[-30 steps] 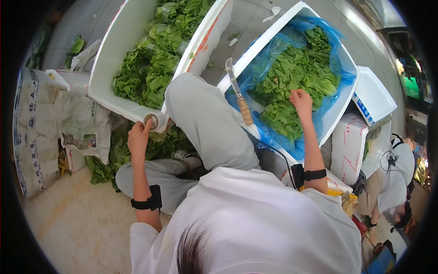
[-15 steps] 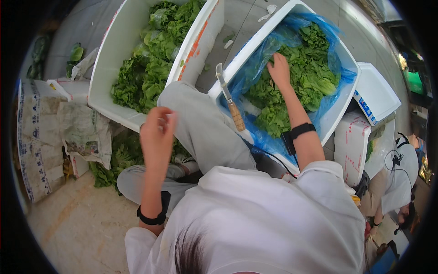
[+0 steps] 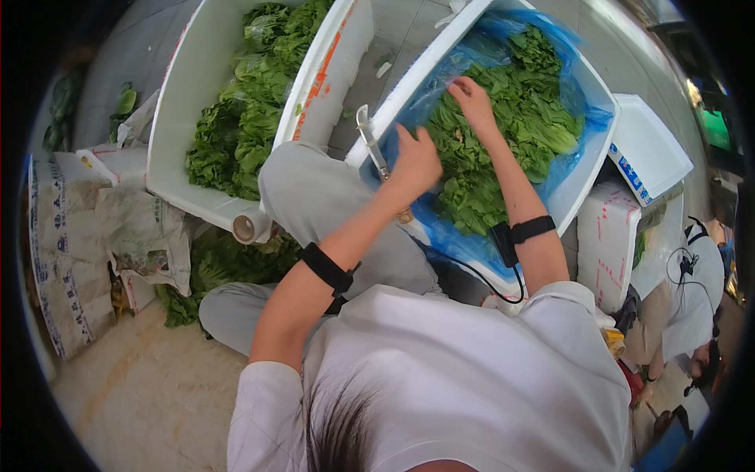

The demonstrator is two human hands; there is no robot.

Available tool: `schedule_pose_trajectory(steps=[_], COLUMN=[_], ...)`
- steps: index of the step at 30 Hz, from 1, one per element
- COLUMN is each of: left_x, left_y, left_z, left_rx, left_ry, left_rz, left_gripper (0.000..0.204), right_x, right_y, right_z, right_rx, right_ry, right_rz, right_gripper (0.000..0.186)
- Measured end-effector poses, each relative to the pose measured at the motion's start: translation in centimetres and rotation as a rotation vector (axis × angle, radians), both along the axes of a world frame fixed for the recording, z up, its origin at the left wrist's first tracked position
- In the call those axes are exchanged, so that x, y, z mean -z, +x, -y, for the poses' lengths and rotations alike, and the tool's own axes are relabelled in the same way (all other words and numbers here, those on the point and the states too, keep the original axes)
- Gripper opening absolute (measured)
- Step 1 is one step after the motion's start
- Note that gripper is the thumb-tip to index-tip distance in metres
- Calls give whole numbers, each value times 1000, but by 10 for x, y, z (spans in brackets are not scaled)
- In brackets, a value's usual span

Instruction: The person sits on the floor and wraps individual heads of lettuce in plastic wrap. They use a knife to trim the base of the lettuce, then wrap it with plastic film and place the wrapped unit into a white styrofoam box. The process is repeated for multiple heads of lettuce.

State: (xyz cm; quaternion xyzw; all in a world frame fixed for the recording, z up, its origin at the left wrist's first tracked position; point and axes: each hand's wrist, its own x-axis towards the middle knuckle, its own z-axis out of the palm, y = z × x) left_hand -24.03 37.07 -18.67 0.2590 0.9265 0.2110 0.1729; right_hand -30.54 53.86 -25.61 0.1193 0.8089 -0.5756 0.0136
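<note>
My right hand (image 3: 474, 106) is above the lettuce (image 3: 523, 118) in the right-hand foam box (image 3: 595, 153). Its fingertips are drawn together beside the blue plastic liner (image 3: 429, 90); whatever they grip is too small to make out. My left hand (image 3: 418, 164) hovers at the same box's left rim, thumb and forefinger apart, seemingly holding nothing. Under that wrist, a knife (image 3: 372, 143) with a curved metal blade rests against the rim. My forearm partly covers its wooden handle. Black bands with attached devices circle both forearms.
A second foam box (image 3: 177, 134) with bagged lettuce stands left. By its near corner is a roll with a cardboard core (image 3: 245, 228). More leafy greens (image 3: 224, 263) lie beside my knee. A white foam lid (image 3: 653, 149) and another person (image 3: 692, 291) are at right.
My left hand has swung right from beside the left box to the right box's rim. The roll has come into view. My right hand has lifted off the lettuce and its fingers have drawn together.
</note>
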Motion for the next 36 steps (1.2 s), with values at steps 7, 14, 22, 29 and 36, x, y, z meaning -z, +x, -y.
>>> schedule_pose_trajectory(steps=[7, 14, 22, 29, 36], left_x=[6, -3, -3, 4, 21], left_y=[-17, -20, -21, 38, 122], left_z=[19, 28, 37, -3, -20], left_rx=[-294, -298, -258, 92, 692], left_ry=[328, 265, 306, 310, -100], left_rz=[173, 306, 310, 332, 417], left_gripper=[47, 46, 38, 28, 31], right_x=[35, 46, 12, -4, 79], right_y=[44, 57, 44, 123, 207], right_z=[40, 67, 33, -76, -160], right_rx=[-423, -452, -82, 35, 299], right_ry=[701, 979, 504, 375, 602], right_rz=[-279, -374, -243, 464, 833], right_gripper=[29, 27, 35, 24, 18])
